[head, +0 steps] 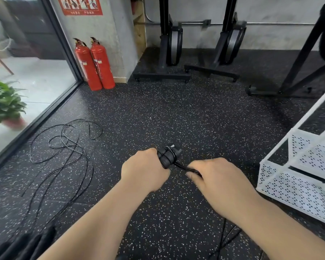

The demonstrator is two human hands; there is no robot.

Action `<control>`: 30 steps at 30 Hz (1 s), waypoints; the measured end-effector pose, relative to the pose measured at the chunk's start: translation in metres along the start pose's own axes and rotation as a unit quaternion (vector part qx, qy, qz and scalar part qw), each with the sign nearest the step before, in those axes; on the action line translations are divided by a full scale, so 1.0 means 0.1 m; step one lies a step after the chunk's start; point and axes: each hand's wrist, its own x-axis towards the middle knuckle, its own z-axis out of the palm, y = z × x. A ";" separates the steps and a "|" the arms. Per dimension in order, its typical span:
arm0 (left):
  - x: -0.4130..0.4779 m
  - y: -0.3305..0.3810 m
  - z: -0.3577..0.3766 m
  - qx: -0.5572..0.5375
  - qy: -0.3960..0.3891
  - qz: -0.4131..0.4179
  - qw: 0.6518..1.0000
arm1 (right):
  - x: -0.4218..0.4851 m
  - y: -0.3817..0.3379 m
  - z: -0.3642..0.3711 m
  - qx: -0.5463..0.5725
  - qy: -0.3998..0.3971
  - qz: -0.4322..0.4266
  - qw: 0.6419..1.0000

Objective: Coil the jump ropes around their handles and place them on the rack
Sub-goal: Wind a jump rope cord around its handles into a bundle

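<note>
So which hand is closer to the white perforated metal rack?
Right. The right hand, pinching the thin black rope, is just left of the white perforated metal rack; the left hand, gripping the black handles, is farther left.

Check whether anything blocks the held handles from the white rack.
Nothing visible does: only the right hand, gripping the rope, and bare floor lie between the handles and the rack.

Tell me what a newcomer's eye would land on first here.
The two hands at centre: the left hand grips black handles with rope wound round them, the right hand pinches the rope. Next, two red fire extinguishers at the back left wall, then loose ropes tangled on the floor at left and the white rack at right.
</note>
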 end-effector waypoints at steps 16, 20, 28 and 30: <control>-0.23 0.28 0.25 0.142 -0.008 0.183 0.973 | 0.11 0.23 -0.05 -0.010 0.032 -0.038 0.999; -0.26 0.28 0.15 0.118 -0.030 0.269 0.955 | 0.14 0.47 -0.14 0.159 -0.010 0.002 0.987; -0.35 0.28 -0.11 0.088 -0.019 0.385 0.919 | 0.15 0.57 -0.27 0.360 -0.097 -0.041 0.927; -0.37 0.28 -0.16 0.074 -0.001 0.399 0.914 | 0.15 0.59 -0.28 0.391 -0.099 -0.052 0.913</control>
